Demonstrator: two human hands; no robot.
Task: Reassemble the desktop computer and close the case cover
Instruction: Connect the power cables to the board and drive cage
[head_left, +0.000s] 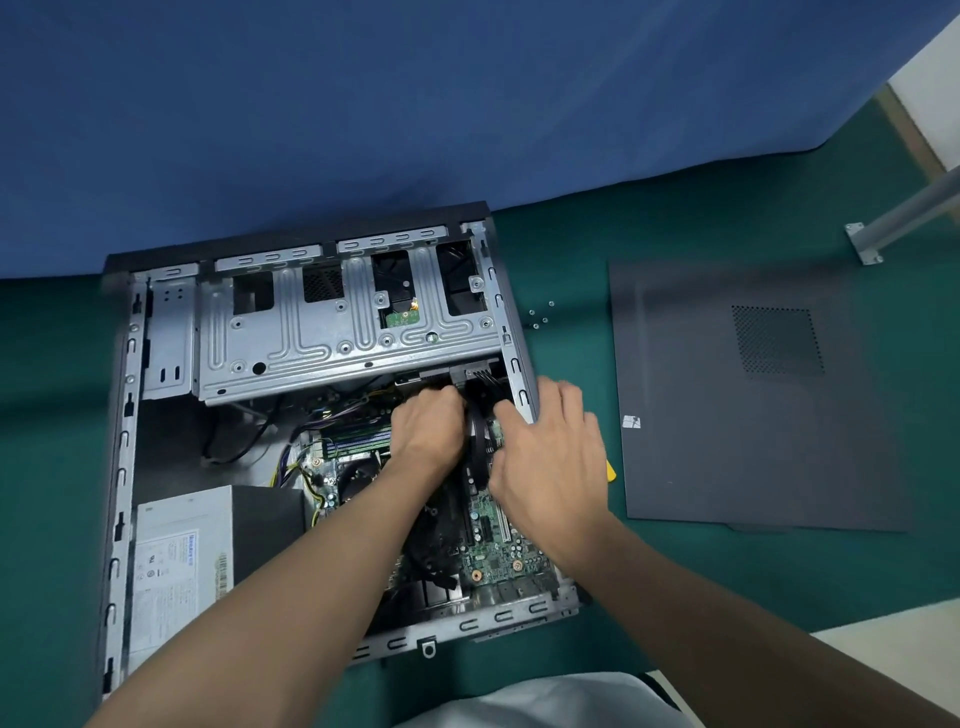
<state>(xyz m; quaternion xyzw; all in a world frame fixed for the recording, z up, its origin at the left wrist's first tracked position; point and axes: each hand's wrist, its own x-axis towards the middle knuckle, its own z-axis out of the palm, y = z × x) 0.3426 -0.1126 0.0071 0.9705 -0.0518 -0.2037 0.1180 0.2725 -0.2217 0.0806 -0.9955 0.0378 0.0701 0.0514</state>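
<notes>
A boxy grey power supply (182, 561) fills the near corner of the open sheet-metal desktop case (122, 467), which lies on green felt-like matting (727, 582). Over the green motherboard (498, 561), the left hand (428, 431) curls round glossy black cables (478, 441). The right hand (550, 452) touches them, but I cannot tell its grip. Beyond is a ribbed steel drive cage (311, 332). The flat dark perforated case cover (753, 405) lies apart to the right.
</notes>
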